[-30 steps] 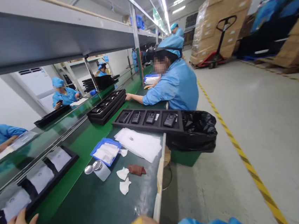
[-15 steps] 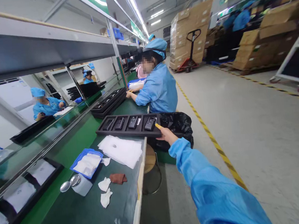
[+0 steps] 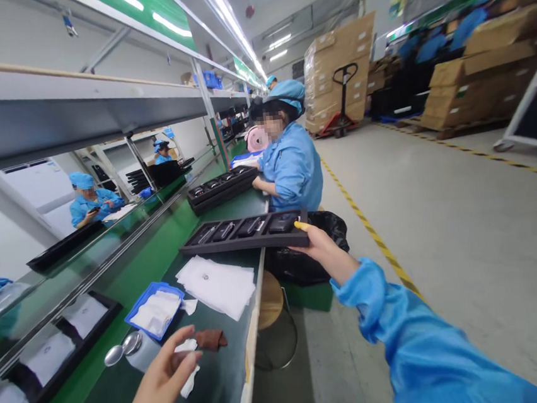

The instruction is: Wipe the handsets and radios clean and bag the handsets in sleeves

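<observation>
My right hand (image 3: 319,247) grips the right end of a black foam tray (image 3: 244,242), with a yellow-covered fingertip over its rim. Several black handheld radios (image 3: 284,222) lie in the tray's compartments. The tray's left part is over the bench, while its right end juts past the bench edge. Low in the view, my left hand (image 3: 164,376) is open and empty, thumb and fingers apart. It hovers above crumpled white tissue (image 3: 189,381), near a folded brown cloth (image 3: 211,340) and a white dispenser bottle with a metal top (image 3: 131,342).
White printed sheets (image 3: 217,285) and a blue basket (image 3: 128,317) of white cloths lie on the bench. A co-worker (image 3: 293,161) sits ahead beside stacked black trays (image 3: 223,193). Below the bench edge are a stool (image 3: 269,299) and a black plastic bag (image 3: 330,227).
My left hand has come into view from below. The tray in my right hand has shifted slightly right and tipped. The co-worker's stacked trays have moved right.
</observation>
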`<state>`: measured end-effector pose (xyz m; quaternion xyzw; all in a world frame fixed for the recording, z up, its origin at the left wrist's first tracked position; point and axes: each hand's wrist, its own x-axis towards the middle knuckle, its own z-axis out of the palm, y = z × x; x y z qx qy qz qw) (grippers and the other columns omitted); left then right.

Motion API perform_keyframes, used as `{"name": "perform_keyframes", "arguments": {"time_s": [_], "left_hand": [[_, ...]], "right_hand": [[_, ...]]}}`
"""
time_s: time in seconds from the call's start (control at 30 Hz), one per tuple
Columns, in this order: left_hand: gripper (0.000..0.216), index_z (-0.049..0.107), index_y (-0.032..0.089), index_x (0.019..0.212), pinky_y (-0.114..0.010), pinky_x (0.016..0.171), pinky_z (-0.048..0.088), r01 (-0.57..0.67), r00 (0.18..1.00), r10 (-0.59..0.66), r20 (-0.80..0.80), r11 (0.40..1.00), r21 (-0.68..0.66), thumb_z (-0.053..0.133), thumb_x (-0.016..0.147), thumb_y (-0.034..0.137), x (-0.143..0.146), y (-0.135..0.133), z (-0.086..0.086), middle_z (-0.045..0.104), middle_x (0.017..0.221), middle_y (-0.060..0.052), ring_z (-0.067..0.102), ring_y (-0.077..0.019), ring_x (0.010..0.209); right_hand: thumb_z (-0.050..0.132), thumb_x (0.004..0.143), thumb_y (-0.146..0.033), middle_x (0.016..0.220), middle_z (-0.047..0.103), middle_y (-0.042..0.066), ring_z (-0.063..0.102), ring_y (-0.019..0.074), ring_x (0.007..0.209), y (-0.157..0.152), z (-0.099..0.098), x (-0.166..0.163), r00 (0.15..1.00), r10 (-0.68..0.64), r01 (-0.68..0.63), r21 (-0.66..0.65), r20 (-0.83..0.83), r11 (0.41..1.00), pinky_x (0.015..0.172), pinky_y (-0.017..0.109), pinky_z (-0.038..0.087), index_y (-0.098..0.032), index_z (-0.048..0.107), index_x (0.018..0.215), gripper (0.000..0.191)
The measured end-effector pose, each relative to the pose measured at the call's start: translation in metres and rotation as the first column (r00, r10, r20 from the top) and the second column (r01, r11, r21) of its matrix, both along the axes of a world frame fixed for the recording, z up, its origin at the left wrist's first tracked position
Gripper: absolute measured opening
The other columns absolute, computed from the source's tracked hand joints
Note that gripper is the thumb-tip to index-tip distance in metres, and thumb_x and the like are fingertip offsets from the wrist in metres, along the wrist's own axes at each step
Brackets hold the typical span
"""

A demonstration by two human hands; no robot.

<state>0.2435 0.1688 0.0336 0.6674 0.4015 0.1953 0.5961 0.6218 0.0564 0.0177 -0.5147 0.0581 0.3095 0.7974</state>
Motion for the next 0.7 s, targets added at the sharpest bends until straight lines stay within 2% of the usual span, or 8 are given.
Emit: {"name": "perform_keyframes", "arguments": {"time_s": [0.07,0.13,0.23,0.3,0.37,0.47,0.57,0.7], "left_hand": [[0.059,0.067,0.018,0.103,-0.031,0.076,0.055,-0.021,0.997,0.030,0.067,0.992,-0.126,0.085,0.052,0.043,0.039,0.008,0.003,0.066,0.113,-0.012,0.067,-0.0254,0.089],[0.048,0.065,0.015,0.103,-0.030,0.073,0.055,-0.065,0.989,0.100,0.104,0.953,-0.294,0.082,0.062,0.032,0.075,0.015,-0.001,0.066,0.107,-0.015,0.069,-0.0215,0.080],[0.040,0.057,0.008,0.112,-0.030,0.075,0.054,-0.087,0.981,0.150,0.125,0.910,-0.405,0.068,0.079,0.028,0.122,0.017,-0.014,0.066,0.101,-0.020,0.069,-0.0196,0.075],[0.046,0.050,0.002,0.118,-0.032,0.074,0.055,-0.079,0.975,0.164,0.150,0.887,-0.456,0.060,0.085,0.032,0.148,0.011,-0.023,0.065,0.100,-0.025,0.069,-0.0211,0.073],[0.050,0.046,0.002,0.122,-0.033,0.071,0.055,-0.073,0.961,0.196,0.197,0.862,-0.502,0.054,0.087,0.037,0.168,0.003,-0.029,0.065,0.099,-0.025,0.069,-0.0212,0.071],[0.034,0.052,0.012,0.115,-0.026,0.068,0.055,-0.065,0.909,0.270,0.319,0.845,-0.531,0.051,0.090,0.035,0.188,-0.009,-0.030,0.068,0.094,-0.014,0.068,-0.0155,0.070],[0.008,0.058,0.017,0.096,-0.018,0.064,0.053,-0.060,0.839,0.334,0.429,0.841,-0.538,0.054,0.089,0.019,0.196,-0.018,-0.021,0.069,0.080,-0.003,0.066,-0.0096,0.064],[0.011,0.060,0.016,0.083,-0.021,0.065,0.054,-0.010,0.763,0.348,0.545,0.849,-0.528,0.061,0.079,0.006,0.191,-0.026,0.004,0.069,0.072,-0.001,0.066,-0.0114,0.064]], "right_hand": [[0.052,0.089,-0.023,0.077,0.065,0.001,0.062,0.0140,0.069,-0.023,0.005,-0.005,0.999,-0.048,0.048,0.029,-0.014,0.998,0.064,0.033,0.056,-0.017,0.060,0.097,0.013],[0.051,0.085,-0.016,0.058,0.062,-0.001,0.060,0.0146,0.057,-0.046,0.008,-0.012,0.995,-0.093,0.095,0.057,-0.026,0.994,0.058,0.033,0.056,-0.018,0.059,0.085,0.009],[0.052,0.080,-0.012,0.054,0.063,-0.001,0.059,0.0150,0.049,-0.075,0.012,-0.029,0.989,-0.146,0.148,0.096,-0.032,0.984,0.055,0.034,0.056,-0.019,0.058,0.075,0.010],[0.052,0.079,-0.011,0.054,0.065,0.000,0.059,0.0148,0.047,-0.091,0.015,-0.043,0.985,-0.173,0.174,0.119,-0.026,0.977,0.052,0.033,0.056,-0.018,0.059,0.072,0.012],[0.053,0.076,-0.010,0.056,0.067,0.000,0.060,0.0147,0.047,-0.106,0.017,-0.058,0.980,-0.196,0.196,0.142,-0.014,0.970,0.051,0.030,0.055,-0.018,0.061,0.071,0.012],[0.059,0.069,-0.012,0.062,0.070,0.001,0.065,0.0159,0.055,-0.126,0.023,-0.078,0.968,-0.246,0.234,0.187,0.042,0.954,0.055,0.027,0.056,-0.018,0.063,0.069,0.007],[0.066,0.060,-0.017,0.069,0.073,0.000,0.070,0.0196,0.069,-0.147,0.033,-0.096,0.953,-0.277,0.250,0.198,0.122,0.948,0.064,0.028,0.059,-0.019,0.065,0.072,0.012],[0.073,0.052,-0.025,0.085,0.075,-0.001,0.070,0.0220,0.084,-0.168,0.041,-0.112,0.921,-0.336,0.298,0.195,0.199,0.934,0.072,0.030,0.060,-0.024,0.067,0.083,0.032]]}}
